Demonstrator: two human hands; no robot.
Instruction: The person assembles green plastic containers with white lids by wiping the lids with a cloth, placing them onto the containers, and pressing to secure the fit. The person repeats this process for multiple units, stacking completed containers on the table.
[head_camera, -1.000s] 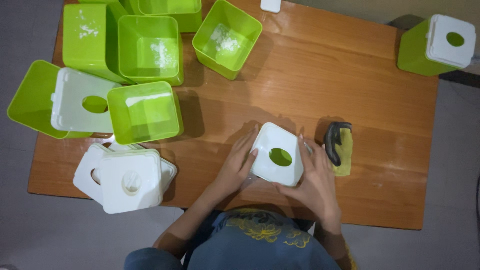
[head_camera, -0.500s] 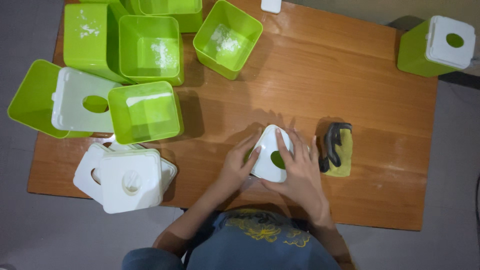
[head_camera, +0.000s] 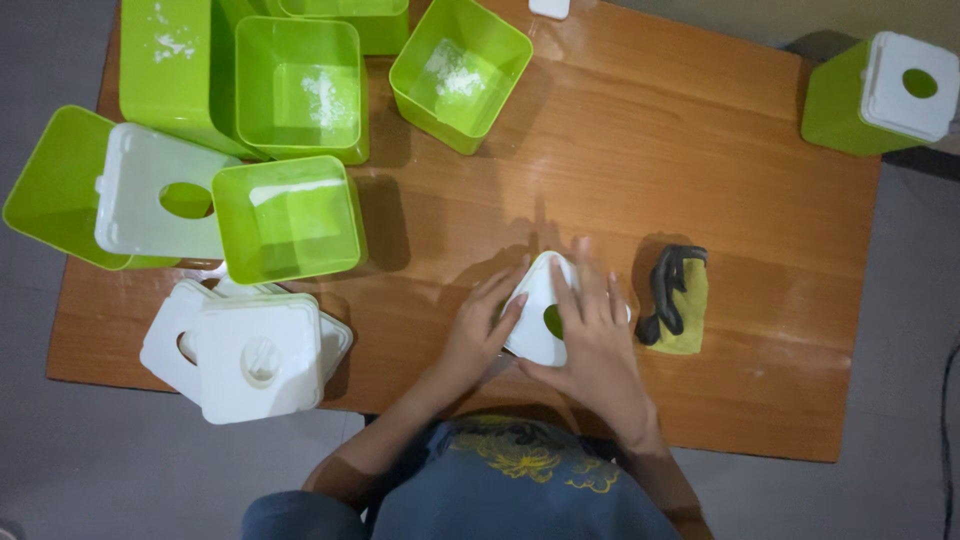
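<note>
White square lid (head_camera: 537, 318) with a round hole, near middle of the wooden table (head_camera: 760, 180); a second ago it lay flat and plain to see, now tilted and half covered. Right hand (head_camera: 592, 330) has moved on top, fingers spread, pressing; left hand (head_camera: 482, 325) clasps its left edge. Yellow sponge (head_camera: 680, 300) just right. Open green boxes (head_camera: 300, 85) far left; stacked lids (head_camera: 250, 350) near left.

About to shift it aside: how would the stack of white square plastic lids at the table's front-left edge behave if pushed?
The stack of white square plastic lids looks rigid and probably light. The lids sit askew, so they would likely slide apart. It overhangs the wooden table edge, so it might tip off.
</note>
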